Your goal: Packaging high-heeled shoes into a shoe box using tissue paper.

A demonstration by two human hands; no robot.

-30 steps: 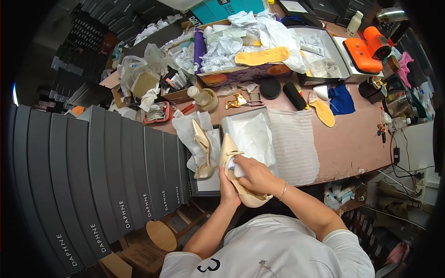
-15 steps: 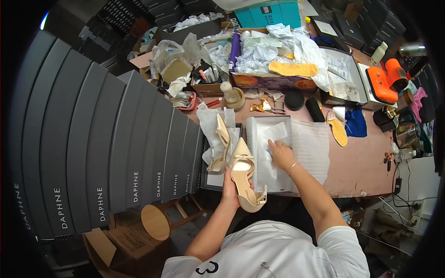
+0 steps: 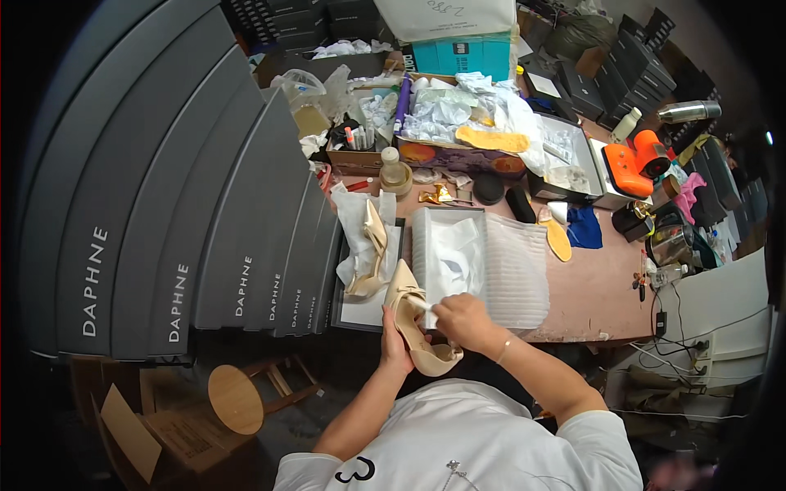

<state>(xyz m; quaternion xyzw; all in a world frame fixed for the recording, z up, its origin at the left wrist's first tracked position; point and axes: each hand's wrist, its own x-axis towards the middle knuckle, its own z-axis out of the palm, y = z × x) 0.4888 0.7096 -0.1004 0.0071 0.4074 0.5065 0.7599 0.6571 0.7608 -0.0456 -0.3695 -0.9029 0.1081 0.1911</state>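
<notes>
Currently, the beige pointed shoe (image 3: 410,327) is held at the near edge of the bench (image 3: 585,299), toe facing away from the person. The left hand (image 3: 396,348) clamps its side; the right hand (image 3: 468,321) pinches a white wad (image 3: 423,304) at the shoe's opening (paper or foam, cannot tell). The step in hand appears to be handling this filler. The next move calls for a steady left grip and a guided wad, without creasing the shoe. Beyond, the matching shoe (image 3: 375,229) lies in the open box (image 3: 360,313); a foam sheet (image 3: 524,270) spreads farther right.
</notes>
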